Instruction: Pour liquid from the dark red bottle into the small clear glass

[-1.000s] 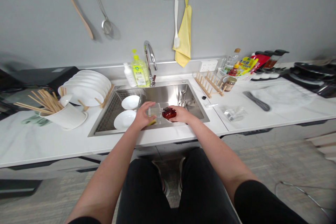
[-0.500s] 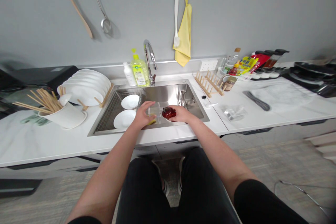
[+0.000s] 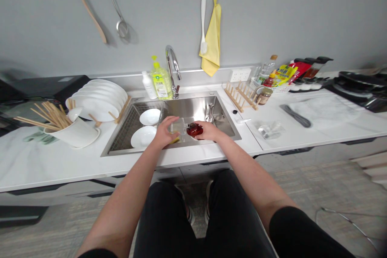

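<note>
Moved since the earlier frame: nothing I can discern. Left hand point(image 3: 164, 132), pinching clear container point(image 3: 182, 125); right hand point(image 3: 208, 130), clasping red vessel point(image 3: 193, 130); both above sink's point(image 3: 193, 105) front edge, presumably against drips.

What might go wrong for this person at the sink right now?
The dark red bottle in the right hand appears tipped toward the clear container, so any liquid might spill into the sink. The left hand holds the clear container with its fingers, so it might slip.

Shiny metal sink point(image 3: 193, 105), transparent container point(image 3: 182, 125), glossy red vessel point(image 3: 194, 129), wooden rack point(image 3: 234, 100)
</note>
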The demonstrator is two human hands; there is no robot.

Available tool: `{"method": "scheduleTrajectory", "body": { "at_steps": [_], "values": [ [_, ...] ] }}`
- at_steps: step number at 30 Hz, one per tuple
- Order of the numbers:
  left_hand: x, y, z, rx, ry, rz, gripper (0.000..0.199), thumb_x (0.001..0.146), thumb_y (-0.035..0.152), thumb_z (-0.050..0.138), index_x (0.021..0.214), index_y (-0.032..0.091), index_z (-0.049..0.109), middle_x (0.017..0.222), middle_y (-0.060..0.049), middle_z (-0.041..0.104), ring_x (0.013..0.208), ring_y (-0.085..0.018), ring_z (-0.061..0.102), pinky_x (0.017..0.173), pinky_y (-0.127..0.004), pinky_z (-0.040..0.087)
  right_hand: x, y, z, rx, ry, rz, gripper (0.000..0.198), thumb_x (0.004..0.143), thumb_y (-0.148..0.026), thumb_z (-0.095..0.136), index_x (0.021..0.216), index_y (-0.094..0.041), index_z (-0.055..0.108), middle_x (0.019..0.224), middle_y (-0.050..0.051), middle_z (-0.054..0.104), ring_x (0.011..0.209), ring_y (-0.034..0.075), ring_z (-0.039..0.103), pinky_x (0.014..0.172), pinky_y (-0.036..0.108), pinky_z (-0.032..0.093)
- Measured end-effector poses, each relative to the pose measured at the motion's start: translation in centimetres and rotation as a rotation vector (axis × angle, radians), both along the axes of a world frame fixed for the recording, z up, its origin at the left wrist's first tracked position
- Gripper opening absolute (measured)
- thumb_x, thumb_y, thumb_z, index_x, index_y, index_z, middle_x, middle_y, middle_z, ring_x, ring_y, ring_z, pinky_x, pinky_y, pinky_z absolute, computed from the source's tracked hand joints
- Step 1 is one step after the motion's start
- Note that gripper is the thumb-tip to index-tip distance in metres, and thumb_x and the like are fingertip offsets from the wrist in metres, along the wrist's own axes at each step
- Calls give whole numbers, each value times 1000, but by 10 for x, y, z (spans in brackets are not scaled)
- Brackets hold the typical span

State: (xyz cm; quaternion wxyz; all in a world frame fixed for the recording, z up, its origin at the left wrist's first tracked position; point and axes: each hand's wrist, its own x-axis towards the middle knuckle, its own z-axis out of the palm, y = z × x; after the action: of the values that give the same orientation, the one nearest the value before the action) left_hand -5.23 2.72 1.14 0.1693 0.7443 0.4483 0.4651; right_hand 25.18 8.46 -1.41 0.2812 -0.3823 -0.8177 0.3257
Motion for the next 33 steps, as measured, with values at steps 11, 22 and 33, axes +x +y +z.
{"method": "scheduleTrajectory", "body": {
  "at_steps": [11, 22, 33],
  "values": [
    [1, 0, 0, -3, -5, 0, 72, 76, 29, 89, 146, 26, 74, 147, -13, 69, 138, -36, 69, 125, -58, 53, 0, -1, 1, -7, 19, 3, 86, 70, -24, 101, 151, -32, 73, 130, 3, 86, 117, 30, 83, 109, 43, 63],
    [0, 1, -1, 12, -3, -9, 72, 76, 29, 88, 146, 25, 74, 147, -14, 69, 135, -36, 70, 124, -58, 54, 0, 0, -1, -9, 19, -3, 87, 70, -26, 101, 152, -31, 72, 131, 4, 86, 117, 31, 83, 110, 44, 62],
    [0, -1, 1, 10, 7, -9, 71, 77, 28, 87, 146, 23, 74, 147, -14, 69, 137, -35, 69, 124, -56, 54, 0, 0, -2, 1, 4, -5, 88, 70, -26, 101, 153, -30, 72, 135, 6, 84, 119, 31, 82, 111, 44, 61]
  ]
}}
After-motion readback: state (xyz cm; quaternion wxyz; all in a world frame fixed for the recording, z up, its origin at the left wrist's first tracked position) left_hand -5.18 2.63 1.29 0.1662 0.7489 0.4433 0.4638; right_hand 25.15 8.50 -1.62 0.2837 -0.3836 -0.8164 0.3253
